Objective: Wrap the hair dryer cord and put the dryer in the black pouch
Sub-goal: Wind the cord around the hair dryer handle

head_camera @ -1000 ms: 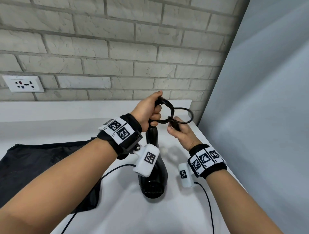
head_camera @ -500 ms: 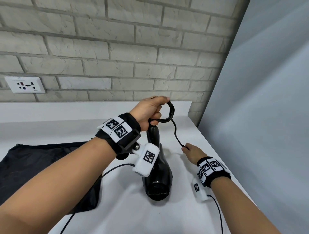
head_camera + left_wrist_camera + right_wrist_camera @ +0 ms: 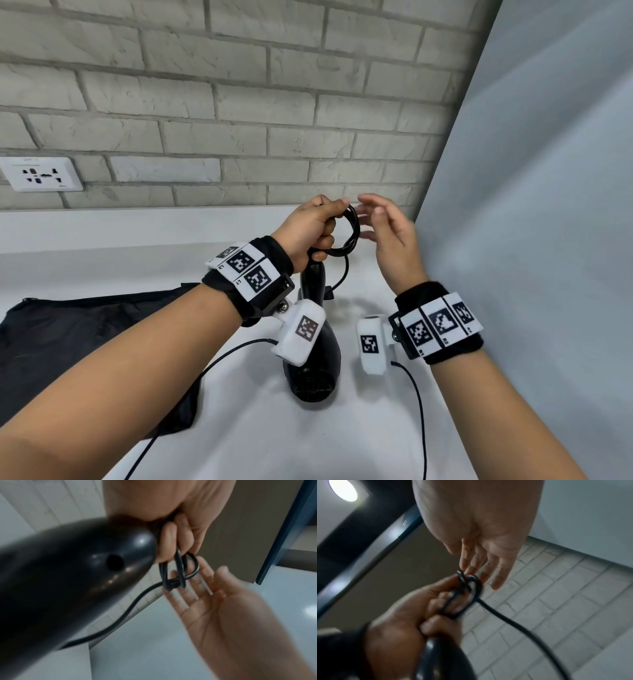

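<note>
1. Head view: white counter (image 3: 342, 428) under a grey brick wall (image 3: 239, 102) bearing a black pouch (image 3: 68, 342); left hand (image 3: 308, 229) gripping coiled cord (image 3: 354, 233) and hair dryer (image 3: 317, 342) handle; no writing legible.
2. Left wrist: curling fingers (image 3: 169, 543) round cord loops.
3. Right wrist: right hand (image 3: 481, 524) hovering with fingers spread, holding nothing.

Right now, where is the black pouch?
In the head view the black pouch lies flat on the white counter at the left, under the left forearm, beside the hair dryer.
</note>
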Motion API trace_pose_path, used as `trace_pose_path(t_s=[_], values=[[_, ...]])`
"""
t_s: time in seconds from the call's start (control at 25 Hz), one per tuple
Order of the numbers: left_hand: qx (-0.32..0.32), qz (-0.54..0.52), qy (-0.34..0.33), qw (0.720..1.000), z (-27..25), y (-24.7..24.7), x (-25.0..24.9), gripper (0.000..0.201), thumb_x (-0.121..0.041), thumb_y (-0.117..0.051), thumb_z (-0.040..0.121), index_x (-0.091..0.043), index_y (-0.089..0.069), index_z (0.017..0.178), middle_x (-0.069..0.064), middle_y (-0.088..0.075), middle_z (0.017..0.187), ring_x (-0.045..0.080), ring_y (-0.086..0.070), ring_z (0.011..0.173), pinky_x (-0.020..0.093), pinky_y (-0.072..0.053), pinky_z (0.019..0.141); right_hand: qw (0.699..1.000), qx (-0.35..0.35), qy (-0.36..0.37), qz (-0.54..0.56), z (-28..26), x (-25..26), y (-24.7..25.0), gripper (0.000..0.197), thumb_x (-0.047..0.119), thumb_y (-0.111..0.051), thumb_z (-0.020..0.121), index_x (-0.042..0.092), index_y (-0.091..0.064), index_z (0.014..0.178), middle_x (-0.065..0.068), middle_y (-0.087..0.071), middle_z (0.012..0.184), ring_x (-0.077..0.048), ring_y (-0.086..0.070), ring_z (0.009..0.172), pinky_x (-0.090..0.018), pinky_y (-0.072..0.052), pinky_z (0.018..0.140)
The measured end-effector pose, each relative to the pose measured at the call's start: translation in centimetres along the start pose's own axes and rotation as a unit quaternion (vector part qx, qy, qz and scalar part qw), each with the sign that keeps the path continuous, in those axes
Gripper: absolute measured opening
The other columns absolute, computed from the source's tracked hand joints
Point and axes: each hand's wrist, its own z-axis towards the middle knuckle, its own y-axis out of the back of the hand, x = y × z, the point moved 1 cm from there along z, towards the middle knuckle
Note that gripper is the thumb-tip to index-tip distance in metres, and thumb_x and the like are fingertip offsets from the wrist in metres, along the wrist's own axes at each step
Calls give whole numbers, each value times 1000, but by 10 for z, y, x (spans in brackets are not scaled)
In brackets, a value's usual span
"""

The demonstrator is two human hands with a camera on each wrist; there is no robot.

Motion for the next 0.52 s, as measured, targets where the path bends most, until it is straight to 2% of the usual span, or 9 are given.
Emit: trace_pose_path(t_s=[0.08, 0.16, 0.28, 0.4, 0.48, 0.52], values=[[8, 2, 6, 1000, 0, 1, 1, 29, -36, -43, 96, -23, -36, 71, -11, -22, 39, 5, -17, 31, 11, -13, 36, 1000, 6, 5, -8, 5, 10, -7, 17, 19, -48, 84, 30, -59, 89, 13, -65, 86, -3, -62, 84, -19, -49, 78], [12, -6, 13, 1000, 0, 2, 1, 29, -37, -39, 97, -22, -38, 72, -11, -23, 39, 5, -18, 30, 11, -15, 35, 1000, -5, -16, -4, 7, 9, -11, 22, 13, -55, 80, 30, -56, 95, 8, -64, 86, -7, -61, 84, -21, -49, 80], [4, -22, 16, 1000, -1, 5, -1, 29, -35, -38, 97, -23, -37, 71, -11, -23, 39, 5, -18, 30, 11, -16, 34, 999, 1, -35, -3, 7, 7, -17, 25, -2, -59, 82, 19, -58, 97, 9, -60, 86, 2, -59, 78, -15, -47, 76], [1, -23, 19, 1000, -2, 5, -2, 31, -38, -37, 97, -23, -35, 69, -11, -23, 39, 5, -19, 31, 13, -14, 34, 999, -4, -45, -6, 7, 8, -23, 30, -8, -60, 78, 21, -58, 85, 0, -63, 89, 4, -59, 78, -9, -47, 70], [-6, -16, 19, 1000, -2, 5, -3, 38, -46, -35, 96, -21, -35, 66, -10, -22, 40, 5, -18, 31, 13, -14, 35, 999, -17, -37, 0, 7, 7, -24, 36, -12, -62, 75, 24, -57, 77, -8, -62, 92, -1, -60, 78, -10, -48, 68], [-11, -12, 20, 1000, -2, 4, -3, 42, -51, -33, 95, -21, -35, 65, -10, -22, 40, 5, -17, 31, 13, -14, 35, 999, -24, -28, 8, 7, 7, -24, 38, -15, -62, 73, 24, -58, 74, -6, -59, 89, 1, -60, 76, -9, -48, 67]])
